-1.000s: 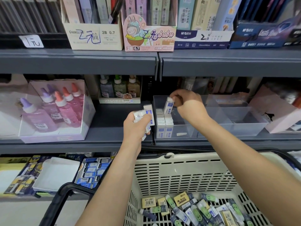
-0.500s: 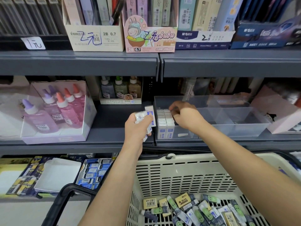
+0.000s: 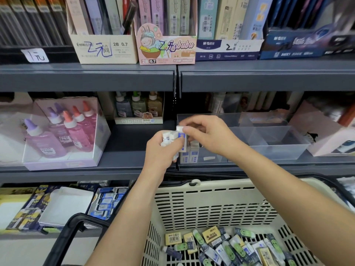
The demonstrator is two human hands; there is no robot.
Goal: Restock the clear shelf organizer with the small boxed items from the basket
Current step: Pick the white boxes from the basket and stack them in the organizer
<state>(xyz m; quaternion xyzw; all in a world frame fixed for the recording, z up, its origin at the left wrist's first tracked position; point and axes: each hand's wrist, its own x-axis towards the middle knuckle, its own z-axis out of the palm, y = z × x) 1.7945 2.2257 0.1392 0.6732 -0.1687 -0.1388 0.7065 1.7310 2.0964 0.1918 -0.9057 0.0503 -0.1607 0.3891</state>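
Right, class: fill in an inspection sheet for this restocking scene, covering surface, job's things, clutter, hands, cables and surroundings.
Surface: grey shelf, middle tier.
Job's things: clear organizer on the shelf, stocked boxes upright at its left front; basket below, loose boxes in its bottom.
Clutter: glue bottles in a display case left of the organizer.
Grippers: left hand grips a bunch of boxes; right hand pinches the top of one box at that bunch.
Cables: nothing seen.
Surroundings: card cartons on the shelf above; packs on the shelf below.
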